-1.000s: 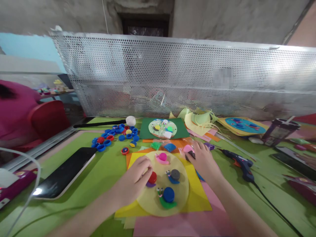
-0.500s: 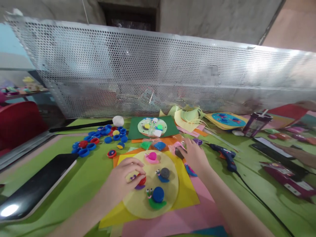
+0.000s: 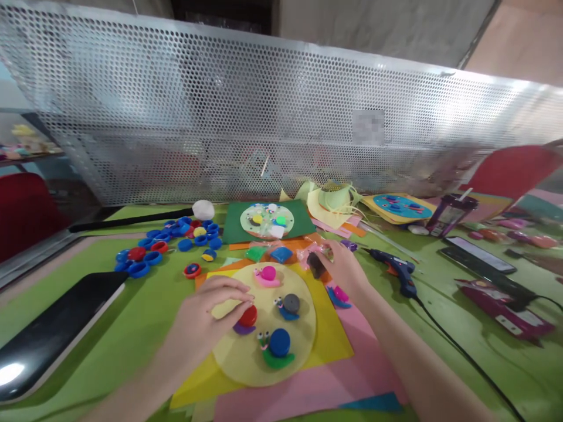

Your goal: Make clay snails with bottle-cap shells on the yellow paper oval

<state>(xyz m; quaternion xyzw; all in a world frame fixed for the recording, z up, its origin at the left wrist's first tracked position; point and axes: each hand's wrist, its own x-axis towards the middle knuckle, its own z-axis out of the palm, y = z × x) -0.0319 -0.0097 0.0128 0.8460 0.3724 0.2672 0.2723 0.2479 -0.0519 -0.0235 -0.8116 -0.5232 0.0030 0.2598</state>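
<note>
My left hand (image 3: 213,308) is over the left part of a round yellow card (image 3: 264,375). Its thumb and forefinger nearly meet in a pinch beside a clay snail with a red bottle-cap shell (image 3: 248,316); anything between the tips is too small to make out. That snail's head is hidden by the hand. Also on the card are snails with pink (image 3: 268,274), grey (image 3: 291,304) and blue (image 3: 280,342) shells. My right hand (image 3: 345,266) is closed at the card's upper right, its fingertips on a dark lump of clay (image 3: 315,265) beside a pink clay packet (image 3: 307,253).
Blue and red bottle caps (image 3: 153,258) lie at left, near a black phone (image 3: 61,328). A glue gun (image 3: 402,272) with a cord lies at right, with a blue-and-pink snail (image 3: 338,296) by my right wrist. Behind stand a decorated green card (image 3: 303,217) and a cup (image 3: 451,214).
The view has shifted slightly. My left hand has moved so that it now covers the red-shelled snail's head. Another person's hand at the right phone has gone from view.
</note>
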